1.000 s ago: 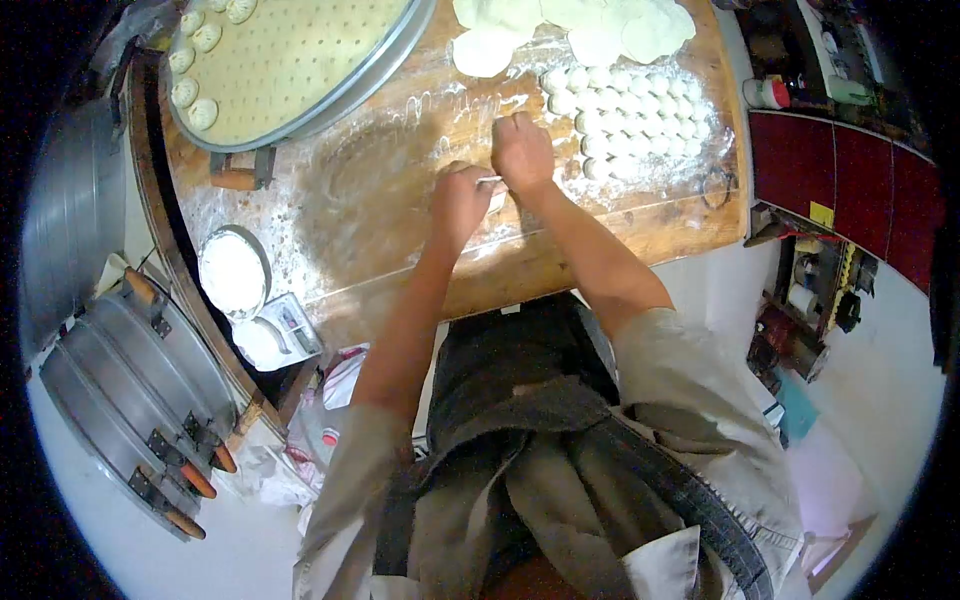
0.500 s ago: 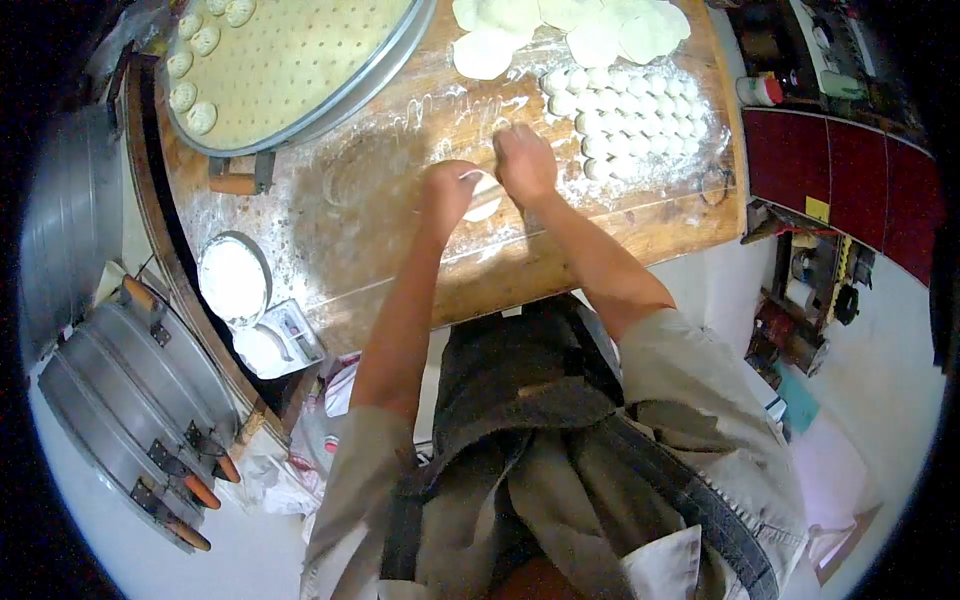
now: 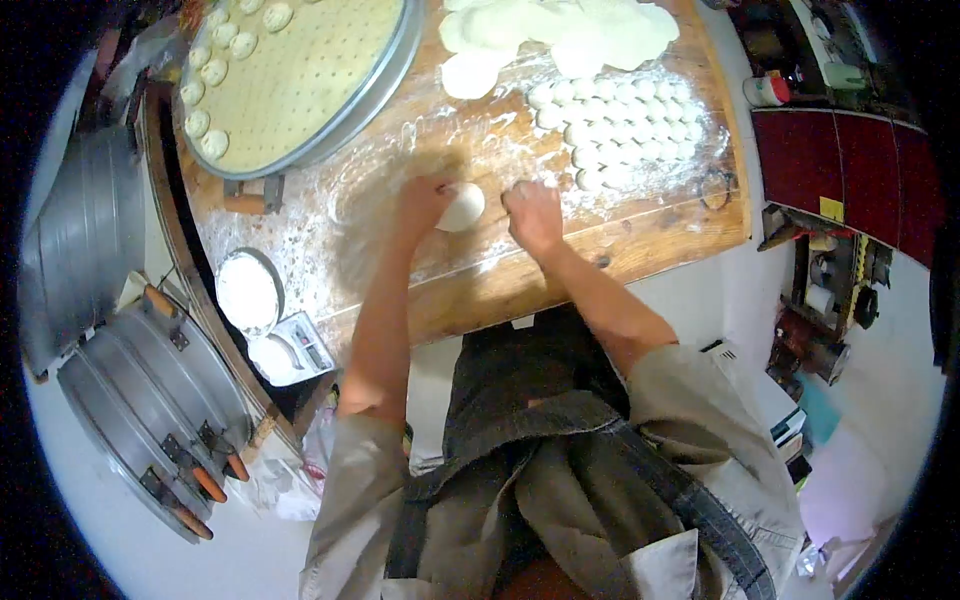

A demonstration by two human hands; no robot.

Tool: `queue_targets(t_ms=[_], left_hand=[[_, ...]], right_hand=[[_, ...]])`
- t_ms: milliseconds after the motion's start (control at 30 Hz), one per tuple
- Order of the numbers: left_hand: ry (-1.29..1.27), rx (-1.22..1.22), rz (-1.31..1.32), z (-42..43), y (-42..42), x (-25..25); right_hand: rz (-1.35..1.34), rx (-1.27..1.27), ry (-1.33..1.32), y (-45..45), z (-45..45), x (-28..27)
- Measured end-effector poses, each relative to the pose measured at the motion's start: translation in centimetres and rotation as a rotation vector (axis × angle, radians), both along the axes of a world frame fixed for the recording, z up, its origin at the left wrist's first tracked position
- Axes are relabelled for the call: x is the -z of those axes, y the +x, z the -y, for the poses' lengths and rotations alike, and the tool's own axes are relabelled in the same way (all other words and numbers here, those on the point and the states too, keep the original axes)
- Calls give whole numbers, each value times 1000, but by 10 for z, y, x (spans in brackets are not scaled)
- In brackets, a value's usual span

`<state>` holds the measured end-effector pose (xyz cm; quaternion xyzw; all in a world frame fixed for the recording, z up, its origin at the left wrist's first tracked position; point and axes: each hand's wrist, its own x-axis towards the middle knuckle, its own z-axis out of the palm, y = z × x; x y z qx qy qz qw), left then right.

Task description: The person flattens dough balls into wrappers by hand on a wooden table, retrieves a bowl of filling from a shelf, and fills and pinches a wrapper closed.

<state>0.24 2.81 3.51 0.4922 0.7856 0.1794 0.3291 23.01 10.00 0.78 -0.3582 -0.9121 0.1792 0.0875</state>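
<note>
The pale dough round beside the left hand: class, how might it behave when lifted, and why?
The dough round would probably flop, as it looks thin and flat. It is likely light for its width, and may slide easily, given the flour on the table.

On my table (image 3: pixel 640 238)
Buns (image 3: pixel 214 144) sit in the tray (image 3: pixel 300 90) on my left; dough balls (image 3: pixel 607 130) lie on my right, with flat dough (image 3: pixel 600 40) behind them.
</note>
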Motion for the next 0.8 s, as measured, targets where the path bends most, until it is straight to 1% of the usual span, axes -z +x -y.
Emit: queue_targets(t_ms=[33,67,100,133,167,200,233,267,333,367,400,467,500,533,567,600,633,667,700,733,767,800], left_hand=[[9,-78,133,-16,-3,-14],[31,-64,122,-28,-4,-5],[240,-364,479,-35,-3,15],[436,-657,841,-44,0,25],[480,-796,914,-58,19,1],[477,-779,911,-65,28,13],[465,-508,545,-71,38,24],[446,-360,365,-82,51,28],[440,-72,-5,-109,85,27],[436,7,-96,-121,100,20],[437,83,-188,-134,114,10],[406,138,-301,-154,127,-1],[355,130,-330,-161,130,4],[355,127,-333,-163,131,5],[334,111,-342,-162,131,7],[313,95,-353,-160,131,9],[308,88,-359,-149,130,9],[286,46,-274,-128,127,12],[217,10,-221,-105,120,13],[147,-27,-172,-83,114,15],[26,-55,-150,-62,108,12],[26,-59,-158,-44,108,2]], right_hand=[[-58,-23,13,11,5,3],[-70,-11,36,14,3,4],[-111,12,17,13,5,4],[-152,39,-7,12,7,4],[-161,56,-1,11,6,6],[-145,105,-117,11,5,8],[-130,150,-235,10,4,10],[-138,159,-234,11,5,17],[-337,90,166,14,11,30],[-251,150,-20,14,9,16],[-253,154,-19,15,7,20],[110,45,-268,17,2,30],[109,43,-266,21,1,36],[108,-24,-191,25,1,42],[105,-92,-117,28,0,38],[101,-100,-119,31,0,33],[-63,-68,-84,35,1,28],[-226,-35,-52,38,2,17],[-233,-42,-54,40,1,11],[-326,-18,-205,40,-3,5],[-375,-10,-282,42,-5,2],[-425,0,-359,44,-6,0]])
